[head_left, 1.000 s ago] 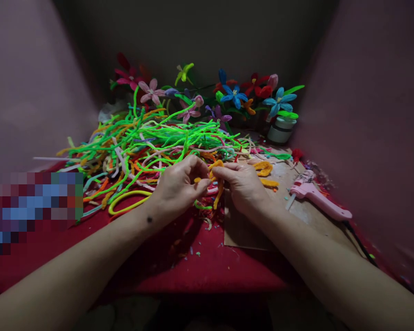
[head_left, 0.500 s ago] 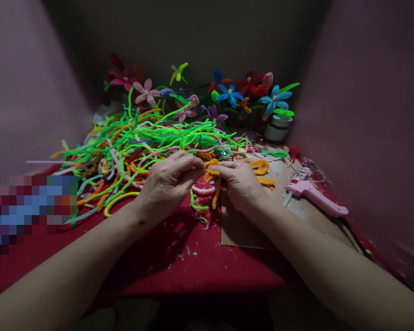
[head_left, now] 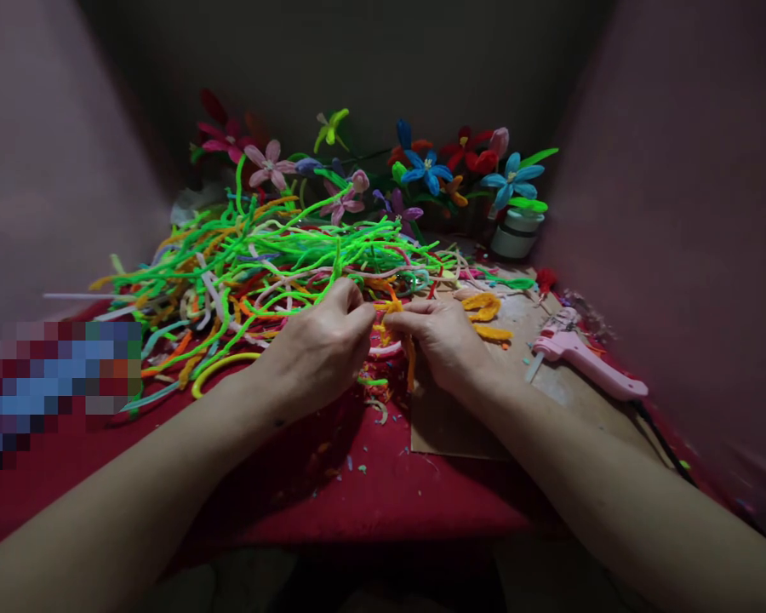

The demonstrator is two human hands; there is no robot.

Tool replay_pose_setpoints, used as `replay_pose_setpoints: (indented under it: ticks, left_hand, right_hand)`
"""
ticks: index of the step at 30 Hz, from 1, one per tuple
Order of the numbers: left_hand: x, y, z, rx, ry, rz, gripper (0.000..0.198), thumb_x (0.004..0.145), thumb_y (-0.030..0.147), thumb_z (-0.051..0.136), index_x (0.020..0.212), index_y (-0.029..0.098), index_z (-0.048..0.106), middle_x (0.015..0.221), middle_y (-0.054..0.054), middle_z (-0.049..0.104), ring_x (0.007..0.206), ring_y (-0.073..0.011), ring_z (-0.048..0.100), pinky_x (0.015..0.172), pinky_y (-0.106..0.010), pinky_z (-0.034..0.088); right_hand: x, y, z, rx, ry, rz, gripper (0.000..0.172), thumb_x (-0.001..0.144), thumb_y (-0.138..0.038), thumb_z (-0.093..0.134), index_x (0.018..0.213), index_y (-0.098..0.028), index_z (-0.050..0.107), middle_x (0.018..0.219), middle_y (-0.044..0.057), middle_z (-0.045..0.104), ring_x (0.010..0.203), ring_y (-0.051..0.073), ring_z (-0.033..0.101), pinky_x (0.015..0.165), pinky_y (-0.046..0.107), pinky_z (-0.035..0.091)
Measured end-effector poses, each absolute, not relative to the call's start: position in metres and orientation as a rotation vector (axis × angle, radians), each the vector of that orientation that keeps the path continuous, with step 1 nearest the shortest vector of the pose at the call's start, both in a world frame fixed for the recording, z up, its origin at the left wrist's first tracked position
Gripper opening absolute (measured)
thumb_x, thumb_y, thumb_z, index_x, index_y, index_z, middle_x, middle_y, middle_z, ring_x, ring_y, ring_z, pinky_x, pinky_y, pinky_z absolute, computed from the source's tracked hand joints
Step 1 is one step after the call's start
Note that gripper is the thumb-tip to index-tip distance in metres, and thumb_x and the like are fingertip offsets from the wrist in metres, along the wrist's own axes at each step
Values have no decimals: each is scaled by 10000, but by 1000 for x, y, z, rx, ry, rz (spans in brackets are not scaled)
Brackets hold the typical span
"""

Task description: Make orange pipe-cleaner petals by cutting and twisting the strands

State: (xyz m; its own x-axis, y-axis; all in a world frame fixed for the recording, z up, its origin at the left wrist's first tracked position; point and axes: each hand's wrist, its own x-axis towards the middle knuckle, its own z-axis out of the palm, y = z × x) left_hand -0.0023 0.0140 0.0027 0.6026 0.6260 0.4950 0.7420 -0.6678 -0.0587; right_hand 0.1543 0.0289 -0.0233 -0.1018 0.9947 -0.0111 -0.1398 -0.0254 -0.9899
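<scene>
Between my two hands is an orange pipe cleaner piece point(head_left: 393, 304), bent and twisted, with one strand hanging down by the right fingers. My right hand point(head_left: 450, 340) pinches it between thumb and fingertips. My left hand point(head_left: 328, 340) is closed in a fist-like pinch at the piece's left end; the fingertips are partly hidden. Looped orange petals point(head_left: 483, 306) show just beyond the right hand, on the cardboard. Behind the left hand spreads a tangled heap of pipe cleaners point(head_left: 281, 247), mostly bright green.
A pink glue gun point(head_left: 591, 366) rests on the cardboard point(head_left: 453, 430) at the right. Several finished fuzzy flowers point(head_left: 427, 173) stand along the back, near a white jar point(head_left: 516, 236). A yellow ring point(head_left: 220, 368) and small scraps lie on the red cloth point(head_left: 370, 502).
My left hand has turned and its fingers have curled in further. The orange piece has shifted slightly, its hanging strand now further right. My right hand stays nearly in place.
</scene>
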Motion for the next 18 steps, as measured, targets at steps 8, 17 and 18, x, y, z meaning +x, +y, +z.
replay_pose_setpoints:
  ticks: [8,17,18]
  left_hand:
    - [0,6,-6,-2686,-965,-579,209,840,72,376,905,112,570,932,-96,484,746,-151,504,605,-262,450]
    - [7,7,9,-2853,-1680,-1754,314,746,149,610,1036,188,495,949,-32,576,581,-78,566,467,-195,463]
    - [6,9,10,-2849,-1802,-1892,348,719,154,644,1031,189,494,944,-27,580,528,-65,553,421,-189,444]
  right_hand:
    - [154,27,-26,-1011,-1166,1445,132,588,-190,611,491,-162,525,473,-32,455,444,74,371,443,242,279]
    - [154,28,-23,-872,-1095,1582,111,610,-222,674,558,-157,600,514,-23,510,445,80,430,460,244,353]
    - [154,28,-23,-863,-1096,1583,117,609,-222,677,552,-156,599,512,-23,513,445,78,429,454,239,346]
